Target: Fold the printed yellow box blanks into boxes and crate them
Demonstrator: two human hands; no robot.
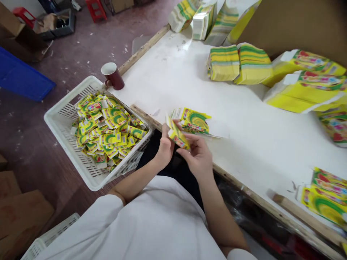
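A small yellow and green printed carton is held up between my two hands at the table's front edge. My left hand has its fingers closed around the carton's left side. My right hand pinches its lower right end between thumb and fingers. Just behind them on the white table lies a small stack of flat cartons, partly covered by my hands. To the left, a white plastic basket is heaped with several folded cartons.
A maroon mug stands at the table's left corner beside the basket. Bundled flat cartons line the back and right of the table. More cartons lie near a wooden strip at right. Cardboard boxes sit on the floor.
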